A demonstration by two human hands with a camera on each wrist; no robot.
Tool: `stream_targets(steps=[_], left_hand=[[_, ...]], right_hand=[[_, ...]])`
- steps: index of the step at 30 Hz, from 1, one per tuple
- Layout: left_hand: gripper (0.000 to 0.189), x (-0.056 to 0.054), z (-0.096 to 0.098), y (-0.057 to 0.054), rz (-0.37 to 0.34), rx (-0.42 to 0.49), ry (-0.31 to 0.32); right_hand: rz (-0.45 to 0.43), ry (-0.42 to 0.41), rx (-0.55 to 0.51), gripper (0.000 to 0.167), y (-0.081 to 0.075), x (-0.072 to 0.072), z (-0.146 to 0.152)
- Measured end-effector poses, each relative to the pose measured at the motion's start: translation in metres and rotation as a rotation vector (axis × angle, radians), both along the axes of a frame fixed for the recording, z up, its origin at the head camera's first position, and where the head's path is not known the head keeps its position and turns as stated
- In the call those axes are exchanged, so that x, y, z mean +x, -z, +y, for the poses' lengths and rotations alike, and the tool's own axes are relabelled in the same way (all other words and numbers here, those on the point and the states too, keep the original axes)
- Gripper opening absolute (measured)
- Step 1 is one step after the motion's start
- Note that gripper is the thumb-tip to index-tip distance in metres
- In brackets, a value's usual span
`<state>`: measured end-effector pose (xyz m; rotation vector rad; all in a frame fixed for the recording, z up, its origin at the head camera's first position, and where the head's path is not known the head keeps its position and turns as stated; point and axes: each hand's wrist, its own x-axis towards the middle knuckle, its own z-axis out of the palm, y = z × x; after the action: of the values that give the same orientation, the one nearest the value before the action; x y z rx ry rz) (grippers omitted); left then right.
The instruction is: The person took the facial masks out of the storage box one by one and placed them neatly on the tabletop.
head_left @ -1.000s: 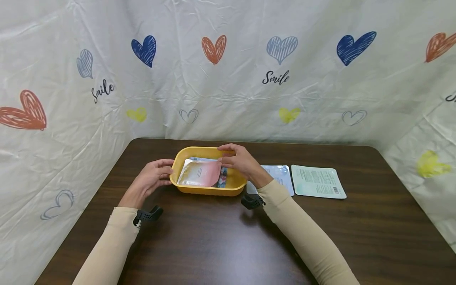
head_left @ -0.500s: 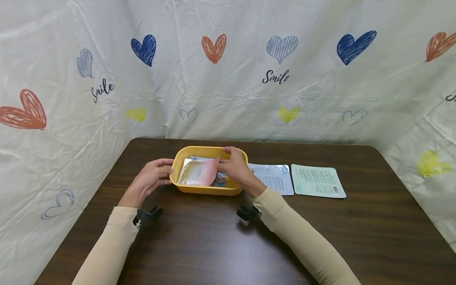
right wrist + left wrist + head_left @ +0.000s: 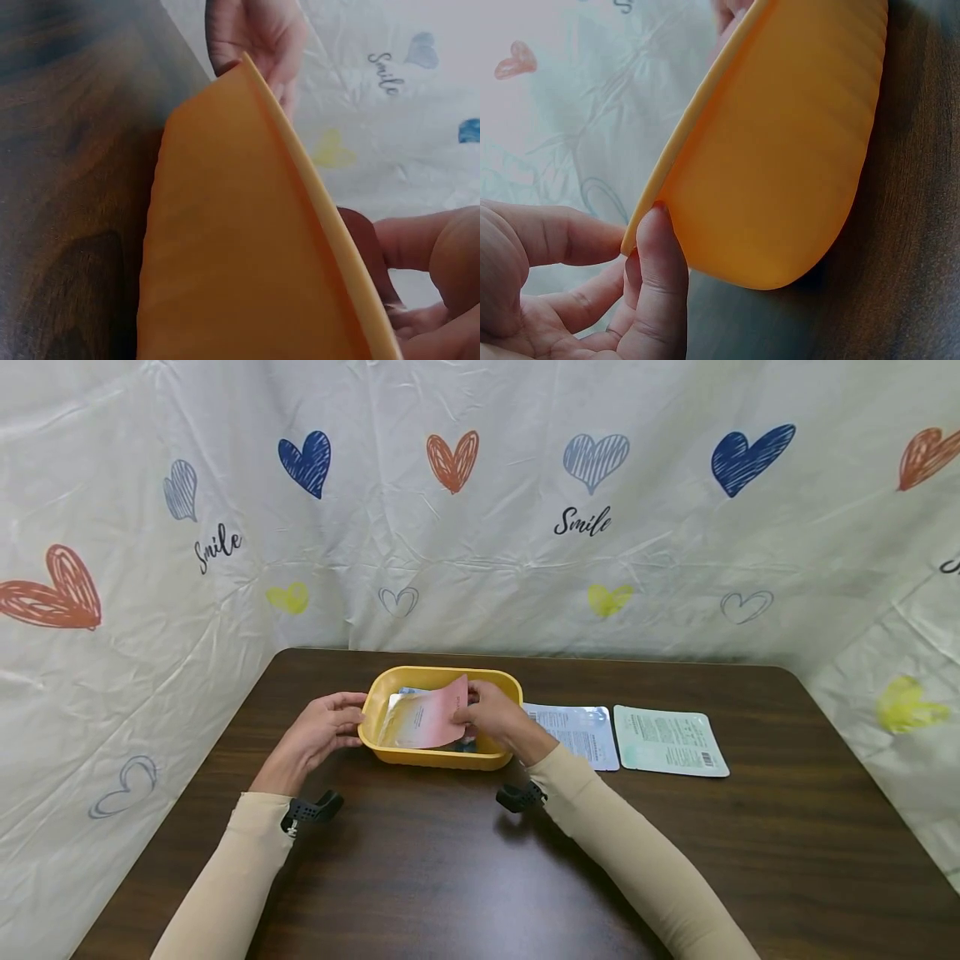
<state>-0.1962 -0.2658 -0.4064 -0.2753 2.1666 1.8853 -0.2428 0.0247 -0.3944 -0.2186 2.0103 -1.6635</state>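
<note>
A yellow plastic basket (image 3: 438, 760) stands near the table's back edge. My left hand (image 3: 322, 731) holds its left end; in the left wrist view the fingertips (image 3: 656, 225) meet on either side of the rim. Inside the basket, a pink-and-white sheet mask packet (image 3: 427, 718) lies with its right side raised. My right hand (image 3: 498, 718) pinches that raised side between thumb and fingers. Beneath it, a blue packet (image 3: 412, 691) shows only in part. In the right wrist view, the basket wall (image 3: 225, 225) hides most of the packet.
Right of the basket lie a light blue packet (image 3: 573, 731), partly behind the right hand and wrist, and a pale green packet (image 3: 671, 741). Both rest flat on the dark wooden table (image 3: 420, 860). A white cloth with hearts (image 3: 487, 552) hangs behind.
My right hand has come further into the basket and gripped the pink packet's right edge. That edge has bent and risen. My left hand has stayed at the rim.
</note>
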Motion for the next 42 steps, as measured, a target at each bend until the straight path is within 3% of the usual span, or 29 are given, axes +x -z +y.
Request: stream_targets(steps=[7,17,26,42], left_hand=[[0.051,0.000,0.000,0.000,-0.001,0.000,-0.003],[0.051,0.000,0.001,0.000,0.006,-0.008,-0.001],[0.052,0.001,0.002,-0.001,0.006,-0.017,0.004],[0.053,0.002,0.002,0.000,-0.001,-0.013,0.011]], right_hand=[[-0.044,-0.012,0.008,0.030,0.002,-0.005,-0.003],[-0.039,0.030,-0.034,0.034,0.001,-0.001,0.000],[-0.010,0.059,-0.054,0.047,-0.013,0.004,0.013],[0.045,0.100,-0.068,0.045,-0.022,0.012,0.037]])
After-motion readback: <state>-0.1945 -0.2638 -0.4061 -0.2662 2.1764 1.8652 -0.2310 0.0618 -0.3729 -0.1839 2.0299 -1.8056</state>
